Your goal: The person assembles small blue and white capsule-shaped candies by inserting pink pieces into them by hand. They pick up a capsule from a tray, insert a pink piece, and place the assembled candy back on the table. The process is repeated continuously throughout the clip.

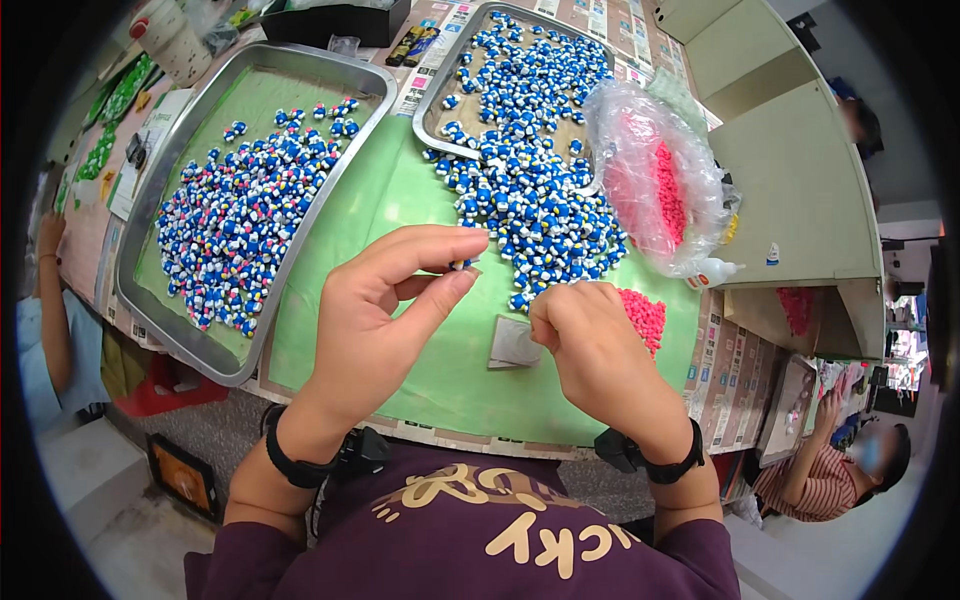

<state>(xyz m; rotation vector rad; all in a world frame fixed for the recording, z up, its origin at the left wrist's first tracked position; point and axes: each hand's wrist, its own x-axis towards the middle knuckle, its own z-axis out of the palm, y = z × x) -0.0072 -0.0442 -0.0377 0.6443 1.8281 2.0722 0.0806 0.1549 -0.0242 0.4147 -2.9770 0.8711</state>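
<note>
Two trays sit on our green worktop: the left tray holds blue and white figures with pink dots on many of them, while the right tray spills a larger heap of blue figures onto the mat, and these show no pink that we can make out. Judging by the two heaps, we reckon a good share is finished and at least as much is left, with loose pink bits by our right wrist and many more in the clear bag. Our left hand has its grip pressed together, thumb and forefinger pinching one small figure just above the mat, in front of the heap. Our right hand is curled with its fingertips drawn close, near a small grey square pad; whether it pinches a pink bit we cannot tell, since the fingers hide it. Other people sit at the far left and lower right
</note>
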